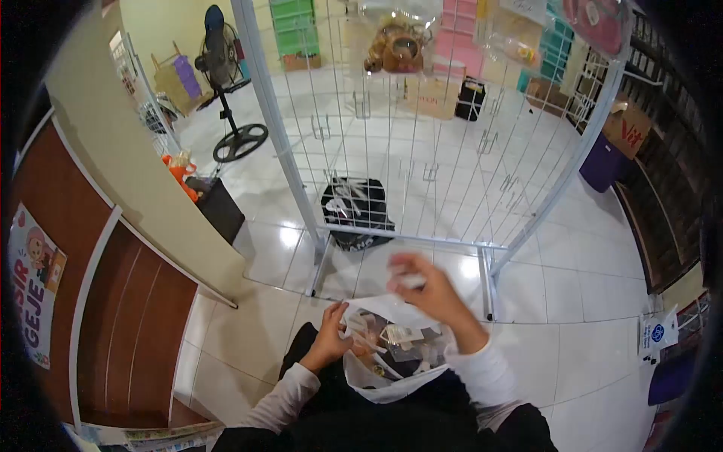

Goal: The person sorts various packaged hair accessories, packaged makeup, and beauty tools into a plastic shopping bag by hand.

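A white plastic bag [397,388] lies on the lap with its mouth spread wide. Inside it are several small items in clear packaging, among them a packet with a pale label [401,334]; most of their kinds I cannot make out. My left hand [330,337] is closed on the bag's left rim, thumb and fingers pinching the plastic. Over the far right side of the bag is my right hand [428,290], raised with curled fingers. Motion smears its fingertips, so whether anything is between them cannot be seen.
A white wire grid rack [407,173] on feet stands in front, with plastic-wrapped goods [399,45] hung high on it. Behind its lower edge sits a black bag [354,211]. A standing fan [226,83] and dark bin [218,211] are left; a brown counter [128,324] is nearer.
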Motion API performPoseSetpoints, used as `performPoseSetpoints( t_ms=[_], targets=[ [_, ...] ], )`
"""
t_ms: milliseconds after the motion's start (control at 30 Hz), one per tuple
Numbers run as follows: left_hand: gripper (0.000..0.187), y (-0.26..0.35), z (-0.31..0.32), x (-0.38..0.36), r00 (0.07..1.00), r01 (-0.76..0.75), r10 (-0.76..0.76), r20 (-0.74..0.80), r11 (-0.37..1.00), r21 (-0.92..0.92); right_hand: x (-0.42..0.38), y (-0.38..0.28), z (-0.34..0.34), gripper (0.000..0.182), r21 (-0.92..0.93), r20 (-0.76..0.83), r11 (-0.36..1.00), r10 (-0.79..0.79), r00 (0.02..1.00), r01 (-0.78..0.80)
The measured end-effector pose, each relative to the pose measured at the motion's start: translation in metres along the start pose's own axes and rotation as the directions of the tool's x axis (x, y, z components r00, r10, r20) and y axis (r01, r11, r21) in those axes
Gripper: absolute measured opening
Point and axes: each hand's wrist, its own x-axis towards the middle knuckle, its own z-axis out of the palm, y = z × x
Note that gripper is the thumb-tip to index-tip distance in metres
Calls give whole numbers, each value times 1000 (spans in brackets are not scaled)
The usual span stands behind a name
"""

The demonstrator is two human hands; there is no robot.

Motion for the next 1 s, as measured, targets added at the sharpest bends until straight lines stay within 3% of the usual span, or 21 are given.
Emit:
performPoseSetpoints(
  t_ms=[33,67,133,167,233,433,533,867,1000],
  targets=[
    [82,14,-4,-3,997,71,-70,32,997,-44,14,-15,-14,54,192,-35,981,-8,999,15],
    [82,16,-4,-2,998,61,-60,31,998,-19,34,-19,-26,62,275,-135,941,-166,977,198],
    [81,14,-2,-7,999,44,-45,30,999,27,65,-69,-49,75,422,-300,851,-194,934,312],
    [81,12,-1,-8,999,30,-31,27,999,33,83,-79,-63,82,542,-284,767,-217,934,343],
    [81,11,0,-8,999,30,-32,33,999,35,121,-103,-78,94,581,-352,735,-160,922,350],
    [81,11,1,-12,994,-113,112,13,991,78,174,-154,-86,89,758,-273,566,-174,946,323],
    [81,16,1,-12,998,-63,62,29,997,38,197,-162,-90,110,792,-227,518,-242,943,323],
    [80,11,0,-16,998,-67,66,17,996,52,186,-169,-83,97,718,-370,567,-180,911,404],
    [79,13,-2,-17,998,-47,46,35,998,38,174,-174,-80,78,692,-397,600,-145,906,400]
  ],
)
